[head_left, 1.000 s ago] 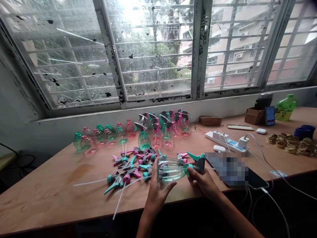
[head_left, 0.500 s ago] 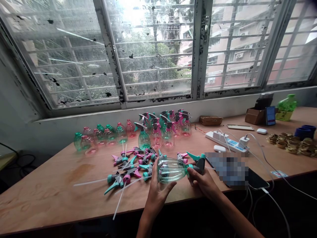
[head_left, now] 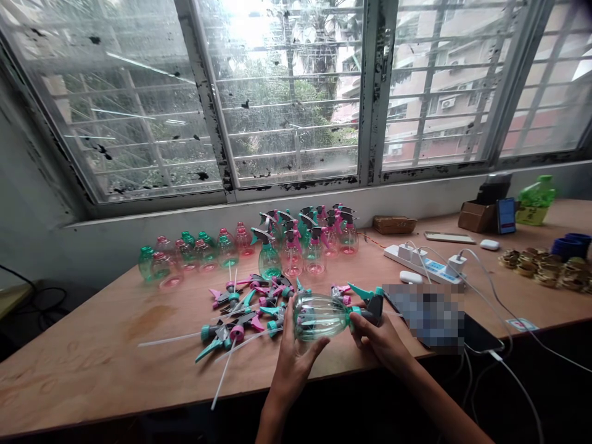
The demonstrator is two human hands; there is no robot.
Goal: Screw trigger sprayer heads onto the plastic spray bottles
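I see the left hand (head_left: 292,354) gripping a green bottle (head_left: 321,319), held on its side above the near part of the table (head_left: 106,376); the right hand (head_left: 382,338) grips the sprayer (head_left: 371,309) at its neck; loose sprayers (head_left: 237,333) lie left; topped bottles (head_left: 270,259) stand beyond; bare bottles (head_left: 166,270) stand far left.

Spray heads (head_left: 244,320) lie on the worktop (head_left: 92,357), before the assembled sprayers (head_left: 292,258). Bottles (head_left: 202,254) stand left of the sprayers, a power strip (head_left: 433,270) lies right.
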